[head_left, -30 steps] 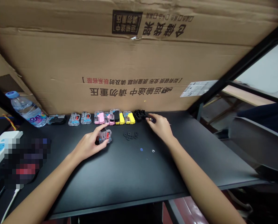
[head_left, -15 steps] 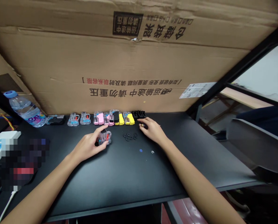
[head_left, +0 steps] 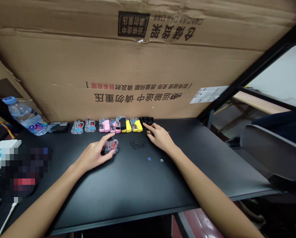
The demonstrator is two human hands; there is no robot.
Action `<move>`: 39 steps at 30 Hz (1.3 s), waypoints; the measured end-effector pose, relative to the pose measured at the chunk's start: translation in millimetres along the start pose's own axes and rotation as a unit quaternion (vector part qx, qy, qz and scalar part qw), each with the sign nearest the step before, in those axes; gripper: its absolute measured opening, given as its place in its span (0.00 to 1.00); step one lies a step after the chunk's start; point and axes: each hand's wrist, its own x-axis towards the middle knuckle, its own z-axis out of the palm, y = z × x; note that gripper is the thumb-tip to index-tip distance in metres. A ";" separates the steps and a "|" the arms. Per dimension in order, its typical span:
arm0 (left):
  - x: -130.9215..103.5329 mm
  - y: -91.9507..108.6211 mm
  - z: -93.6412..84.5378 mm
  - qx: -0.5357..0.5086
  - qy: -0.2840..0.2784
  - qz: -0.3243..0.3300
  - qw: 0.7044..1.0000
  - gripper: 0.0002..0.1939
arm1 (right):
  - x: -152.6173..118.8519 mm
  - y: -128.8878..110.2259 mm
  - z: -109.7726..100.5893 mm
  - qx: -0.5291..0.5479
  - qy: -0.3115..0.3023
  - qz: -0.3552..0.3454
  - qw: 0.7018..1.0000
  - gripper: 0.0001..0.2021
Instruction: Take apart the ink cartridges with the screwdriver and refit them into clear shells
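My left hand (head_left: 96, 154) is closed on a small clear plastic case (head_left: 111, 145) with black, red and blue parts inside, held just above the table. My right hand (head_left: 159, 136) is at the back of the table, its index finger stretched toward a row of small black plastic pieces (head_left: 148, 120). Its fingers are apart, with a small gold-coloured spot near the thumb and fingers. Several black rings (head_left: 138, 144) lie loose between my hands. In front of them are a blue disc (head_left: 149, 159) and a small white piece (head_left: 162, 160).
Clear cases with pink parts (head_left: 105, 125) and yellow parts (head_left: 138, 125) line the back, against a cardboard sheet (head_left: 138, 66). A water bottle (head_left: 26, 115), a white power strip (head_left: 4, 152) and a blurred dark object (head_left: 26, 175) occupy the left side.
My right hand has shifted slightly left, its index finger now further out toward the black pieces. My left hand stays put with the clear case. The view has tilted a little.
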 end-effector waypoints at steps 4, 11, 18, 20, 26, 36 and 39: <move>0.4 -1.0 0.4 0.010 0.001 -0.008 1.000 0.34 | -1.2 -0.6 -0.6 0.017 0.008 0.012 1.000 0.27; 5.7 -5.8 -3.7 -0.115 0.046 -0.103 0.987 0.32 | -6.4 -13.8 -9.5 0.115 0.074 0.018 0.990 0.22; 10.3 -13.8 -25.4 -0.050 -0.034 -0.221 0.973 0.27 | -7.5 -24.1 -17.2 0.127 0.086 0.011 0.988 0.19; 11.1 -13.7 -34.6 0.012 -0.073 -0.254 0.964 0.27 | -7.6 -24.2 -17.6 0.129 0.083 0.009 0.988 0.18; 10.1 -14.0 -58.1 0.123 -0.168 -0.316 0.926 0.27 | -7.6 -24.0 -18.2 0.127 0.078 0.013 0.989 0.18; 9.6 -17.2 -60.4 0.195 -0.154 -0.290 0.924 0.09 | -6.6 -26.4 -20.4 0.125 0.076 0.013 0.989 0.18; 11.4 -9.1 -59.3 0.235 -0.165 -0.308 0.907 0.10 | -6.4 -27.1 -21.6 0.127 0.076 0.011 0.989 0.18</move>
